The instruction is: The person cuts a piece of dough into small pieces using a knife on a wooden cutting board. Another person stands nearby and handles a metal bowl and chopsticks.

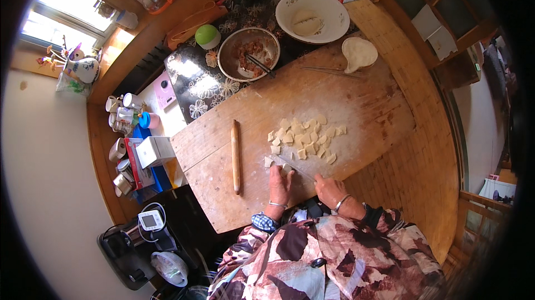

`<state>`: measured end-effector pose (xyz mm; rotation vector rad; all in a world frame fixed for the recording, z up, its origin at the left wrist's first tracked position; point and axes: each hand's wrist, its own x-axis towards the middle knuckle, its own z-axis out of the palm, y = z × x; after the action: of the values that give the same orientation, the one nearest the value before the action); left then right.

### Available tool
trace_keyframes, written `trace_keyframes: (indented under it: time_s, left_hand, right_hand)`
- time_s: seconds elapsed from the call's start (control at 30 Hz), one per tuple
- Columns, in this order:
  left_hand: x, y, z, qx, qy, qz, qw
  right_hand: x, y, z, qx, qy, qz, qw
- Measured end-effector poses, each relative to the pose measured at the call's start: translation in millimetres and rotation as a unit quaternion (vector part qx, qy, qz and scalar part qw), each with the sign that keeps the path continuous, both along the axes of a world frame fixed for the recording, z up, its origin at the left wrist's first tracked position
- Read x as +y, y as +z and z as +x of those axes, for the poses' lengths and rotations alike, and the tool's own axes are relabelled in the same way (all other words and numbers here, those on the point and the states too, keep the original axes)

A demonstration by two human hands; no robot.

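Observation:
Near the front edge of a floured wooden board (209, 174), my left hand (280, 187) grips a piece of dough (286, 169), mostly hidden by the fingers. My right hand (333, 192) holds a knife (299, 168) by its handle, with the thin blade slanting away to the left, close beside that dough. One cut dough piece (268, 161) lies just beyond my left fingertips. Farther off, a loose pile of cut dough pieces (307, 137) is spread over the flour. To the left of my hands rests a wooden rolling pin (236, 158).
Behind the board stand a metal bowl of filling (246, 45) with chopsticks (260, 65), and a white basin (312, 11) with dough inside. A flour-filled scoop or bowl (359, 54) and thin sticks (330, 71) lie at the far right. Boxes (154, 151) and mugs (125, 107) crowd the left.

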<state>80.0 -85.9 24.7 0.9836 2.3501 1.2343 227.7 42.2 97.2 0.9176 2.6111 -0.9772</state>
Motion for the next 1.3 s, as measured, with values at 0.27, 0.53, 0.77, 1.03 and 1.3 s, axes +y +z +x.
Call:
trace_keyframes:
  time_s: [0.27, 0.53, 0.77, 1.03, 1.3]
  left_hand:
    - [-23.7, -9.9, 22.7, -0.316, 0.119, 0.129, 0.932]
    - [-16.2, 17.3, 14.5, 0.04, 0.01, 0.001, 0.999]
    - [-18.6, 3.2, 20.0, 0.062, 0.024, 0.013, 0.998]
    - [-20.3, 3.3, 23.8, 0.096, 0.012, -0.011, 0.995]
    - [-36.2, 1.0, 26.5, 0.004, 0.008, 0.012, 1.0]
  right_hand:
    - [-3.1, -0.2, 52.5, 0.086, -0.047, -0.068, 0.993]
    - [-8.2, 9.6, 73.6, 0.079, -0.011, 0.009, 0.997]
    - [-8.0, 15.3, 76.1, 0.082, -0.003, 0.032, 0.996]
    - [-12.9, 13.0, 80.6, 0.087, -0.005, 0.007, 0.996]
    - [-16.5, 19.0, 79.2, 0.02, -0.004, -0.03, 0.999]
